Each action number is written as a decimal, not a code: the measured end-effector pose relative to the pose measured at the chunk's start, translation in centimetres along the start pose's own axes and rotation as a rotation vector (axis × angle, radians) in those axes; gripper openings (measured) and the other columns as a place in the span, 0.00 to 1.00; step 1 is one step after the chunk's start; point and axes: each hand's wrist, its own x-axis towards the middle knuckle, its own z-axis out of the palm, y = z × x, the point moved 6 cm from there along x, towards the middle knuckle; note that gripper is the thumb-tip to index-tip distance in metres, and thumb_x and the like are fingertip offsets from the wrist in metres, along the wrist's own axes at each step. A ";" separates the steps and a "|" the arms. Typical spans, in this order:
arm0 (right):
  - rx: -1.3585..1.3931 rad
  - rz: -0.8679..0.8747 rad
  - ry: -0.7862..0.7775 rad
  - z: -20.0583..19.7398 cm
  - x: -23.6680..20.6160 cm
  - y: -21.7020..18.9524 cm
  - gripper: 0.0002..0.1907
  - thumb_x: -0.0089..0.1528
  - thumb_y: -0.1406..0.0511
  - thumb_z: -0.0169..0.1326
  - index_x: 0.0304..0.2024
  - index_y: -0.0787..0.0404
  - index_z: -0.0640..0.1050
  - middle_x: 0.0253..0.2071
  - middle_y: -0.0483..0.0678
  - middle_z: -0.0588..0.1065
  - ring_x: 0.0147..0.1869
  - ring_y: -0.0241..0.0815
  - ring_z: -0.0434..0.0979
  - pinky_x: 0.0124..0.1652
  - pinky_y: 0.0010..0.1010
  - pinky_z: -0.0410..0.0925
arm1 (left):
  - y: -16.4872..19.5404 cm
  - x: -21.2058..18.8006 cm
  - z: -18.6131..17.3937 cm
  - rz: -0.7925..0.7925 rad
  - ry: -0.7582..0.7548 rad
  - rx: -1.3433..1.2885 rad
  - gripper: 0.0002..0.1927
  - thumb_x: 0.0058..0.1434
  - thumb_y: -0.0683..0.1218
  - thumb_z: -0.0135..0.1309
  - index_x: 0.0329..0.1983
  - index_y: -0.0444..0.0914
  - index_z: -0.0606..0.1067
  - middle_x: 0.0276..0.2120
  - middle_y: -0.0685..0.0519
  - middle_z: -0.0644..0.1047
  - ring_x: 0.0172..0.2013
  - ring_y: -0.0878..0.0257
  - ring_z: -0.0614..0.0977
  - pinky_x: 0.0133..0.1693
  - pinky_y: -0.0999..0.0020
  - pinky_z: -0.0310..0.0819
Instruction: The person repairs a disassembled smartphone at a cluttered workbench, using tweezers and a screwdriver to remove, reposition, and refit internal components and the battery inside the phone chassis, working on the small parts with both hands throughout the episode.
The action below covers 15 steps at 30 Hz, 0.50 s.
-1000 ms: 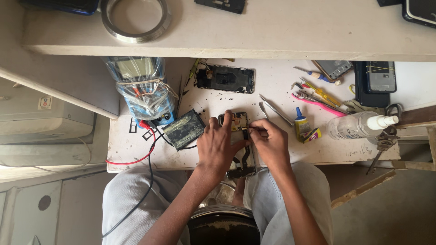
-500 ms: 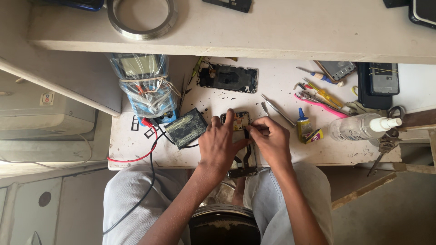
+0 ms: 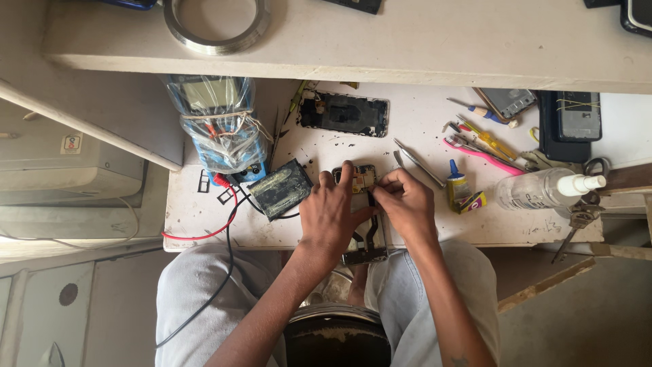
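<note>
One opened phone point(image 3: 362, 204) at table point(image 3: 421, 224) front edge; our left hand point(image 3: 331, 216) presses down on it, fingers flat, our right hand point(image 3: 402, 204) pinches a part on it. One battery point(image 3: 280, 189) left, two tweezers point(image 3: 420, 163) and one glue bottle point(image 3: 458, 185) right

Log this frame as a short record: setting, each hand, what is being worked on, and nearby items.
setting: white workbench, seen from above
left hand: rests on the opened dark phone body, forefinger on its upper part
right hand: fingertips pinched at the phone's middle; any tool hidden
beside left hand: flat dark battery pack
beside right hand: small blue-capped glue bottle, metal tweezers, clear spray bottle
</note>
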 end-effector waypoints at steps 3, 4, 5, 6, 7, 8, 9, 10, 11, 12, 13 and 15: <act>0.000 0.043 -0.002 0.0 0.3 0.4 0.04 0.58 0.71 0.62 0.35 0.64 0.80 0.28 0.43 0.77 0.31 0.28 0.74 0.30 0.23 0.69 | 0.0 0.0 -0.1 0.005 0.003 -0.011 0.53 0.49 0.69 0.65 0.69 0.40 0.56 0.48 0.38 0.73 0.40 0.47 0.84 0.29 0.58 0.81; -0.002 0.059 -0.006 0.0 0.3 0.6 0.04 0.58 0.70 0.63 0.35 0.64 0.80 0.28 0.43 0.77 0.31 0.29 0.74 0.29 0.23 0.69 | 0.1 0.0 -0.1 0.008 0.007 -0.008 0.53 0.50 0.69 0.65 0.69 0.40 0.56 0.47 0.38 0.73 0.40 0.47 0.84 0.29 0.58 0.81; -0.032 0.061 -0.006 -0.1 0.4 0.6 0.05 0.57 0.70 0.63 0.35 0.64 0.80 0.28 0.43 0.77 0.30 0.29 0.74 0.29 0.23 0.69 | 0.1 -0.1 -0.1 0.011 0.013 -0.006 0.53 0.50 0.69 0.65 0.69 0.40 0.56 0.47 0.38 0.73 0.40 0.47 0.84 0.29 0.58 0.81; -0.062 0.062 -0.007 -0.1 0.6 0.5 0.05 0.57 0.70 0.63 0.35 0.64 0.80 0.28 0.44 0.77 0.30 0.29 0.74 0.29 0.23 0.69 | 0.1 0.0 -0.1 0.014 0.021 -0.003 0.52 0.50 0.69 0.65 0.69 0.40 0.56 0.47 0.38 0.73 0.41 0.47 0.83 0.29 0.58 0.81; -0.091 0.062 -0.008 -0.2 0.8 0.4 0.05 0.57 0.70 0.63 0.34 0.64 0.80 0.27 0.44 0.78 0.30 0.30 0.74 0.29 0.24 0.68 | 0.1 0.0 -0.2 0.018 0.032 -0.003 0.53 0.49 0.68 0.66 0.69 0.40 0.56 0.48 0.38 0.73 0.41 0.46 0.83 0.29 0.57 0.81; -0.083 0.080 -0.027 -0.1 0.9 0.4 0.05 0.57 0.69 0.63 0.34 0.64 0.80 0.27 0.44 0.78 0.29 0.30 0.74 0.28 0.24 0.69 | 0.1 0.0 -0.3 0.021 0.042 -0.002 0.53 0.49 0.68 0.66 0.69 0.40 0.56 0.48 0.37 0.73 0.41 0.46 0.83 0.30 0.57 0.81; -0.074 0.101 -0.045 -0.1 1.0 0.4 0.06 0.56 0.69 0.63 0.34 0.64 0.80 0.27 0.44 0.78 0.29 0.30 0.75 0.28 0.25 0.69 | 0.1 -0.1 -0.3 0.024 0.048 0.001 0.54 0.48 0.67 0.67 0.69 0.40 0.56 0.49 0.37 0.72 0.41 0.46 0.83 0.30 0.57 0.81; -0.065 0.117 -0.061 0.0 1.1 0.4 0.06 0.56 0.68 0.62 0.34 0.64 0.79 0.27 0.44 0.78 0.28 0.31 0.75 0.27 0.26 0.69 | 0.0 -0.1 -0.2 0.018 0.037 -0.001 0.53 0.49 0.67 0.67 0.69 0.41 0.56 0.49 0.37 0.73 0.41 0.46 0.83 0.31 0.57 0.81; -0.110 0.112 -0.060 -0.1 1.2 0.2 0.06 0.56 0.68 0.63 0.34 0.64 0.79 0.27 0.44 0.78 0.28 0.31 0.75 0.28 0.26 0.69 | 0.0 0.0 -0.2 0.013 0.028 -0.004 0.52 0.49 0.66 0.67 0.69 0.41 0.57 0.49 0.38 0.73 0.42 0.47 0.83 0.32 0.57 0.81; -0.156 0.111 -0.060 -0.2 1.3 0.1 0.07 0.56 0.67 0.63 0.34 0.63 0.79 0.27 0.45 0.78 0.29 0.31 0.74 0.28 0.26 0.69 | -0.1 0.0 -0.1 0.007 0.016 -0.009 0.51 0.50 0.66 0.67 0.69 0.42 0.57 0.49 0.39 0.73 0.42 0.47 0.84 0.32 0.56 0.81; -0.202 0.110 -0.061 -0.2 1.3 0.1 0.07 0.56 0.67 0.63 0.34 0.63 0.79 0.27 0.45 0.78 0.29 0.31 0.74 0.28 0.27 0.68 | -0.1 0.0 -0.1 0.007 0.021 -0.013 0.51 0.49 0.66 0.67 0.69 0.42 0.57 0.49 0.39 0.73 0.42 0.46 0.83 0.32 0.56 0.80; -0.228 0.137 -0.068 -0.2 1.5 0.2 0.08 0.56 0.66 0.64 0.34 0.63 0.79 0.27 0.45 0.78 0.29 0.32 0.74 0.28 0.28 0.68 | -0.1 0.1 -0.2 0.005 0.034 -0.015 0.52 0.48 0.66 0.68 0.69 0.42 0.57 0.49 0.39 0.73 0.42 0.46 0.83 0.32 0.56 0.80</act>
